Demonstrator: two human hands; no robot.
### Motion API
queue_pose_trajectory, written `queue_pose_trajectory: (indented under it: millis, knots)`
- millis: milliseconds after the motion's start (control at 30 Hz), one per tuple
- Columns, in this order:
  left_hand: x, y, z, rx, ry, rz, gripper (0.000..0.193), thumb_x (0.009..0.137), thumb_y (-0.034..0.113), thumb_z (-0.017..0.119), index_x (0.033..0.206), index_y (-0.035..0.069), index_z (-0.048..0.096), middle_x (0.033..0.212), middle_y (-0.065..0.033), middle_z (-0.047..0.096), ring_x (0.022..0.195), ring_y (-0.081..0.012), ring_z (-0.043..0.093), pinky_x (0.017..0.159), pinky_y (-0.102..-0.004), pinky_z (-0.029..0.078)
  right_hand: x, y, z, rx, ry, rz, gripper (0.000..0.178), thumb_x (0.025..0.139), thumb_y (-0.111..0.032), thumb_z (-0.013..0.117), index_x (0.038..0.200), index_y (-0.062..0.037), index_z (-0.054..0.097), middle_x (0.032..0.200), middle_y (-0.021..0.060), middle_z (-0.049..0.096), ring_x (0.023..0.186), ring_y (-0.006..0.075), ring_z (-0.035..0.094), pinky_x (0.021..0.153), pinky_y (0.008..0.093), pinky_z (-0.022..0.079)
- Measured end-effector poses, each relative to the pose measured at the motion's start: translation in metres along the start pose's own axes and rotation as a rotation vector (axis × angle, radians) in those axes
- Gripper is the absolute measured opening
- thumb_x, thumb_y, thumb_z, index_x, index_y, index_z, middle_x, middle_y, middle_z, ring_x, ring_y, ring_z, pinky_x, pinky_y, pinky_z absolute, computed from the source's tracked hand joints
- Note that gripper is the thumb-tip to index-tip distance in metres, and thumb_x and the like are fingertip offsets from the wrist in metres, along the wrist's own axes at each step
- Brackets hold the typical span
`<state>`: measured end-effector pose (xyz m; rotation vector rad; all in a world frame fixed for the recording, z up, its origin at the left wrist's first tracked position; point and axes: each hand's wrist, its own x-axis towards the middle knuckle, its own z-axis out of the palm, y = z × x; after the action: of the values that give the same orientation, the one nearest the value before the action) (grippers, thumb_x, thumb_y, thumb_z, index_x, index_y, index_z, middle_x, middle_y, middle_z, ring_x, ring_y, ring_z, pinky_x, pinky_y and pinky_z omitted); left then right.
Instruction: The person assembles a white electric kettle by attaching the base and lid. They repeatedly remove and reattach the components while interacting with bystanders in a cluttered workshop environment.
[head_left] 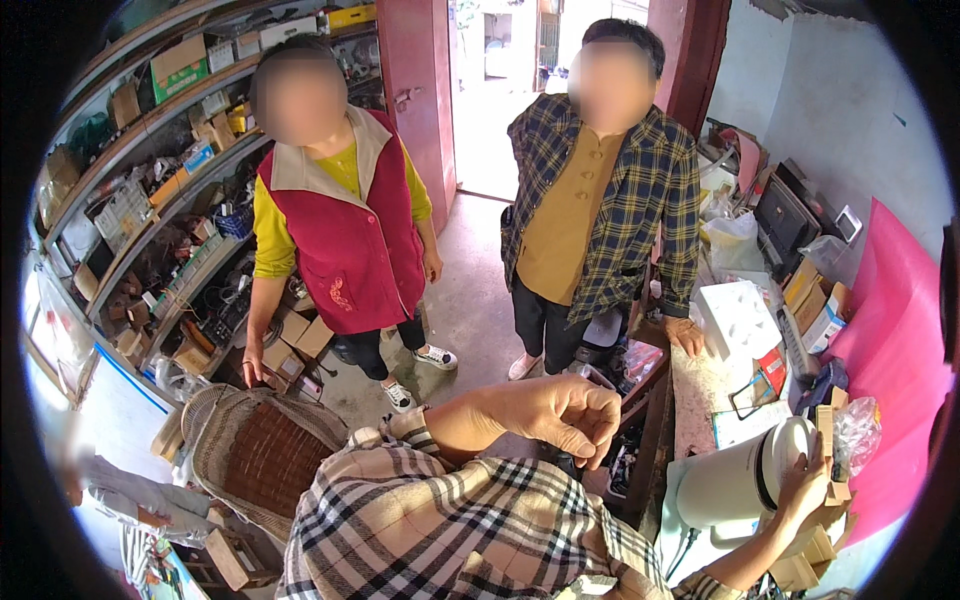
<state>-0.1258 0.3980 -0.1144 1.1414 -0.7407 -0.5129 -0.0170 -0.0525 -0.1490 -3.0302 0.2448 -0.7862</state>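
Observation:
My right hand (803,488) grips the lid end of a white cylindrical electric appliance (718,487), its thumb and fingers against the pale lid (788,462) with a dark rim. The appliance stands on the table at the lower right, and a black cord (686,550) runs beside its base. In front of my chest, my left hand (583,420) is raised with its fingers curled in toward the thumb. What they hold, if anything, is hidden. The exact kind of appliance cannot be told.
Two people stand facing me, one in a red vest (345,220), one in a plaid jacket (660,200) with a hand on the table (690,400). A wicker chair (262,455) sits at left. Crowded shelves (165,215), a white box (738,322) and a pink sheet (893,350) surround us.

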Motion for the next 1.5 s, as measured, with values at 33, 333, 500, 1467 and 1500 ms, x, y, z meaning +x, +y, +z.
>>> queue_pose_trajectory:
  millis: [33,333,500,1467,1500]
  knots:
    - [0.000,-0.002,-0.001,0.014,-0.013,0.007,0.015,0.088,0.008,0.067,0.091,0.003,0.053,0.088,-0.0090,0.064,0.084,-0.0159,0.062,0.075,-0.0283,0.047,0.000,0.003,0.002,-0.010,0.002,0.001,0.051,0.085,-0.012,0.061,0.135,-0.0208,0.052,0.124,0.0261,0.057,0.110,0.0400,0.058,0.090,0.0440,0.049]
    - [-0.001,-0.004,-0.003,0.051,-0.027,0.057,0.013,0.086,0.001,0.065,0.085,0.003,0.052,0.088,-0.0097,0.064,0.083,-0.0151,0.063,0.073,-0.0270,0.049,-0.003,-0.014,-0.014,0.034,-0.002,0.038,0.051,0.085,-0.014,0.061,0.135,-0.0234,0.052,0.122,0.0254,0.058,0.108,0.0390,0.060,0.088,0.0441,0.050]
    - [-0.001,0.003,0.000,0.087,0.000,0.078,0.013,0.086,0.000,0.065,0.086,0.003,0.053,0.089,-0.0091,0.064,0.082,-0.0137,0.063,0.072,-0.0261,0.050,-0.001,0.008,0.008,0.127,0.086,-0.034,0.051,0.084,-0.011,0.060,0.134,-0.0225,0.054,0.122,0.0253,0.059,0.106,0.0393,0.061,0.086,0.0431,0.051]
    - [0.001,0.002,0.000,0.035,-0.048,0.093,0.010,0.088,0.004,0.051,0.088,-0.002,0.058,0.084,-0.0080,0.063,0.075,-0.0155,0.062,0.071,-0.0280,0.049,-0.005,-0.021,-0.022,0.068,-0.024,0.062,0.048,0.086,-0.012,0.060,0.133,-0.0193,0.055,0.107,0.0198,0.066,0.090,0.0365,0.066,0.077,0.0442,0.052]
    - [0.001,0.002,-0.001,0.029,-0.057,0.100,0.010,0.087,0.003,0.050,0.087,-0.002,0.058,0.084,-0.0084,0.063,0.075,-0.0159,0.062,0.070,-0.0283,0.049,-0.005,-0.019,-0.022,0.057,-0.020,0.058,0.048,0.086,-0.012,0.060,0.133,-0.0193,0.055,0.107,0.0198,0.066,0.090,0.0365,0.066,0.077,0.0442,0.052]
